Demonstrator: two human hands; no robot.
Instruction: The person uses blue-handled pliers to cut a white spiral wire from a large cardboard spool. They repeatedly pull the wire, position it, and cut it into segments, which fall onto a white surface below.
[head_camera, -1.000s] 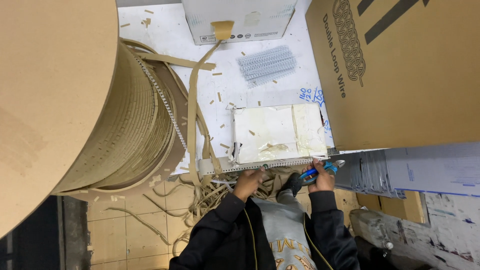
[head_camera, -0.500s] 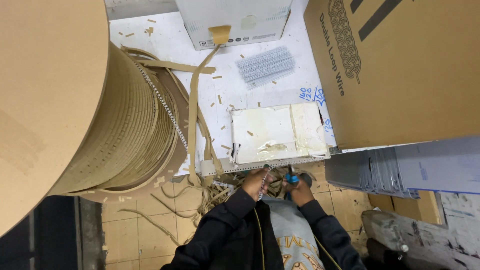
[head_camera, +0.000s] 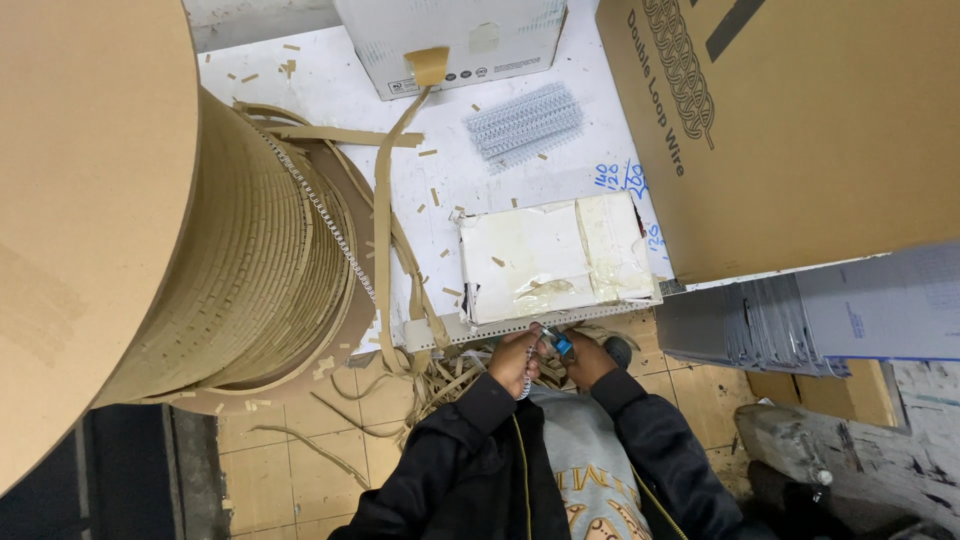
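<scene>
At the near edge of the white bench: left hand, fingers clamped on a short strip of wire binding; right hand, fingers closed around blue-handled cutters, touching the strip. Behind: stained white block, loose wire combs, large cardboard spool, brown carton. Tan paper strips crowd the bench edge. Since a second ago, right hand has come inward from the block's right corner.
</scene>
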